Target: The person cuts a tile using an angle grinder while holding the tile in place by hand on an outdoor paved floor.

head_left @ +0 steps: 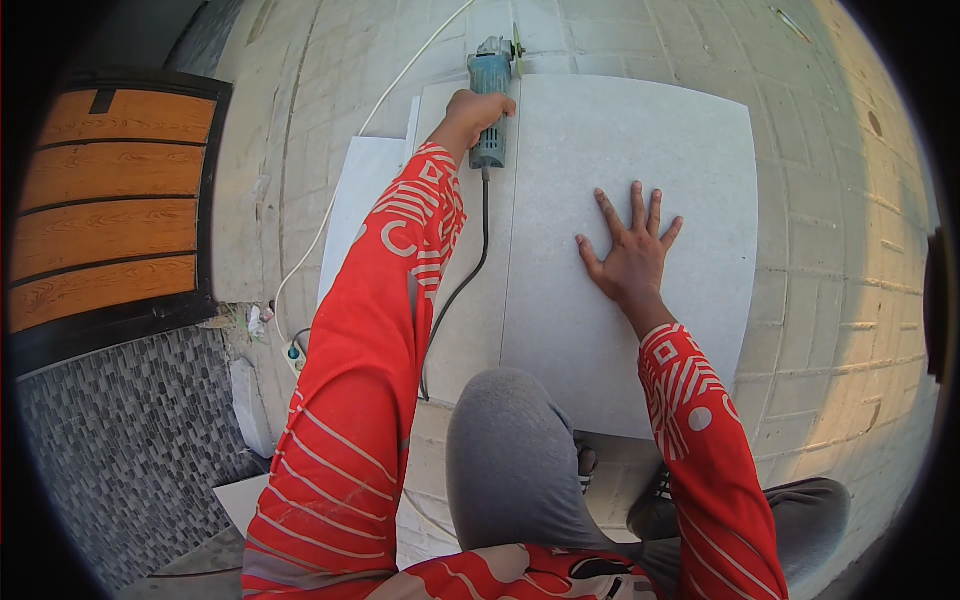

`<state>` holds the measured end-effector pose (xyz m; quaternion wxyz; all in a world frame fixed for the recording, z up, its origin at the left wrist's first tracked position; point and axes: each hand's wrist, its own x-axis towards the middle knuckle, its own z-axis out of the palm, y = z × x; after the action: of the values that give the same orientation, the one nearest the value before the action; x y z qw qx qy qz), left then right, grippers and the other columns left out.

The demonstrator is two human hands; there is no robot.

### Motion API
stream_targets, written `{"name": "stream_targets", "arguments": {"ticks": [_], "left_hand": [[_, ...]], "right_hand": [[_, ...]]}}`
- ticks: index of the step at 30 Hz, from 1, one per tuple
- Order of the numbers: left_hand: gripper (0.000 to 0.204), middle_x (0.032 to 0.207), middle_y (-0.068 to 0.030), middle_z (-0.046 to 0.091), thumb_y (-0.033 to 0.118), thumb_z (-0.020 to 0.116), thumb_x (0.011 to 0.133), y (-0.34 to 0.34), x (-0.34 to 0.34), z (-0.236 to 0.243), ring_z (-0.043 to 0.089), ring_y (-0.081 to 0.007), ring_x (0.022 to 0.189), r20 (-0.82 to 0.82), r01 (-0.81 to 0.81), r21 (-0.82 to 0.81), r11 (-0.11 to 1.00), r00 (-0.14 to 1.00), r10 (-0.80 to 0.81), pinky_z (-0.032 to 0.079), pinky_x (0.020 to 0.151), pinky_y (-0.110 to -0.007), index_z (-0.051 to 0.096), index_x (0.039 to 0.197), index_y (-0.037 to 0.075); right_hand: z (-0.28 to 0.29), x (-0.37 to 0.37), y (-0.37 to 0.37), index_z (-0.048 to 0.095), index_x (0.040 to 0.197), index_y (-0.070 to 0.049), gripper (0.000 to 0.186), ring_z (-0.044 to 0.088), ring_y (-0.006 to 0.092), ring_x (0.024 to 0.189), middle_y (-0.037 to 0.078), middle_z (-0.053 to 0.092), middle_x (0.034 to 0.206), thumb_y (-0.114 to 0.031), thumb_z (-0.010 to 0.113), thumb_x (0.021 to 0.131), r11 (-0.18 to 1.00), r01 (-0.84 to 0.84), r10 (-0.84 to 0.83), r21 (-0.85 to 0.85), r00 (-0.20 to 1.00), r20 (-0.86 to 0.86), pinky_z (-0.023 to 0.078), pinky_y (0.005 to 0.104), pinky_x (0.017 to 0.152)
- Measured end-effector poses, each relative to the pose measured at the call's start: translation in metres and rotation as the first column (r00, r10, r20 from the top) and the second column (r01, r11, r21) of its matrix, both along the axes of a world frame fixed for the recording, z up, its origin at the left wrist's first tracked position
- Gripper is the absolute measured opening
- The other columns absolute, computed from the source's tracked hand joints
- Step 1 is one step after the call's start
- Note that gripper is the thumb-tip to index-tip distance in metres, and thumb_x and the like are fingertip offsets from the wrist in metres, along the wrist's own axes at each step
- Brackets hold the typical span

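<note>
My left hand (476,112) is wrapped round the body of a blue-green angle grinder (490,72), near the far edge of a large light grey tile (640,130). The grinder's disc (518,50) stands on edge at its right side, just past that far edge. A thin straight line (508,250) runs down the tile from the disc toward me. My right hand (632,262) lies flat on the broad part of the tile, fingers spread. From the grinder's near end a black cord (484,235) curves back toward my knee.
Other pale tile pieces (362,170) lie under the left side. A white cable (400,78) runs along the left to a plug connection (293,352). Farther left are an orange slatted panel (120,172) in a black frame and a grey mosaic surface (130,440). Paving (800,200) surrounds the tile.
</note>
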<state>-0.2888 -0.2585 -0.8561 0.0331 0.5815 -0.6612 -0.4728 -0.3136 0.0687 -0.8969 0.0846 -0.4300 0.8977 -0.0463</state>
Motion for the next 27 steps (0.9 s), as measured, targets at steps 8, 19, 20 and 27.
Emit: {"name": "stream_targets", "arguments": {"ticks": [8,19,20,27], "left_hand": [[0.049,0.093,-0.0151,0.066,0.015,0.080,0.070,0.003,0.003,-0.003,0.068,-0.0256,0.070,-0.008,0.022,-0.027,0.999,1.000,-0.022,0.056,0.059,-0.047,0.063,0.106,-0.014],[0.053,0.100,-0.0199,0.070,0.017,0.083,0.063,0.002,-0.006,-0.002,0.072,-0.0299,0.082,-0.019,-0.022,-0.002,1.000,1.000,0.022,0.060,0.069,-0.045,0.068,0.103,-0.014],[0.054,0.101,-0.0198,0.071,0.017,0.083,0.062,0.003,-0.007,-0.004,0.073,-0.0299,0.083,0.006,-0.027,-0.013,1.000,1.000,0.027,0.060,0.070,-0.045,0.069,0.103,-0.014],[0.052,0.097,-0.0166,0.067,0.017,0.081,0.065,0.002,0.005,-0.007,0.069,-0.0276,0.080,0.024,0.009,-0.071,0.997,1.000,-0.007,0.058,0.065,-0.047,0.065,0.105,-0.013]], "right_hand": [[-0.004,0.000,0.002,0.035,0.161,-0.038,0.075,0.008,0.0405,0.158,0.016,0.022,0.170,-0.069,0.047,0.094,1.000,0.000,0.000,-0.017,1.000,-0.009,0.001,0.0742,0.119],[-0.002,-0.005,0.005,0.035,0.161,-0.036,0.077,0.009,0.0416,0.158,0.018,0.022,0.169,-0.069,0.049,0.093,0.999,-0.023,0.022,-0.047,0.999,-0.026,0.002,0.0739,0.119],[-0.003,-0.006,0.007,0.034,0.161,-0.034,0.079,0.009,0.0423,0.158,0.020,0.022,0.168,-0.068,0.051,0.092,0.997,-0.026,0.025,-0.067,1.000,-0.012,0.003,0.0729,0.119],[0.007,-0.049,0.093,0.040,0.155,-0.010,0.087,0.028,0.0490,0.149,0.033,0.037,0.154,-0.065,0.060,0.091,0.790,0.549,-0.581,-0.274,0.813,-0.045,0.021,0.0639,0.119]]}}
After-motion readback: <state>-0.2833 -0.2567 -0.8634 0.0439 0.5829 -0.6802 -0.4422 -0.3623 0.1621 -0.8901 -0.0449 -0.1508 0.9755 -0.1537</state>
